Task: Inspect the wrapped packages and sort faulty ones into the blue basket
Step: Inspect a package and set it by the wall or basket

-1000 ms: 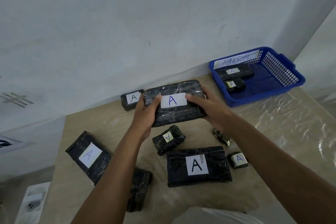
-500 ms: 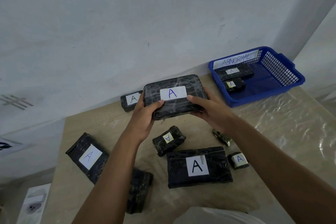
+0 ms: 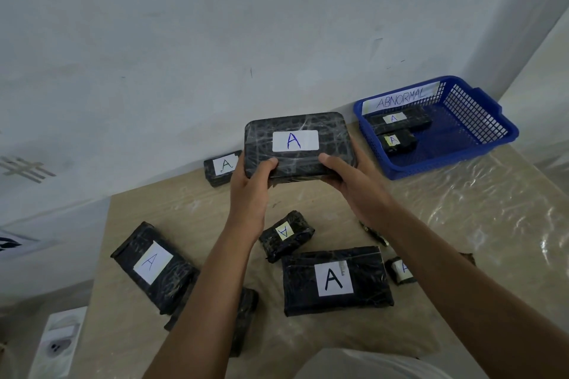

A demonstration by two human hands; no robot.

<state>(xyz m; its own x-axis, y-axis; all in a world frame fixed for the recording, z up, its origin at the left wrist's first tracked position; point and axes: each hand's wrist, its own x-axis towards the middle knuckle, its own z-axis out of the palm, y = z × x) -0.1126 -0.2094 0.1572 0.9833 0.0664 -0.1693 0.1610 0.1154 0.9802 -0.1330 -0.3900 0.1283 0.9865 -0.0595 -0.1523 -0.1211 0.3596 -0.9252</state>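
Package (image 3: 298, 144) higher, in both hands

A plain pale wall (image 3: 215, 40) fills most of what I see, painted a bluish white and marked with a few faint scuffs. A beige table (image 3: 147, 224) stands pushed against it, its right part covered by crinkled clear plastic sheeting (image 3: 492, 200) that catches the soft, even light. At the right, 1 lighter wall section (image 3: 548, 64) juts out. Grey floor (image 3: 46, 301) shows lower left.
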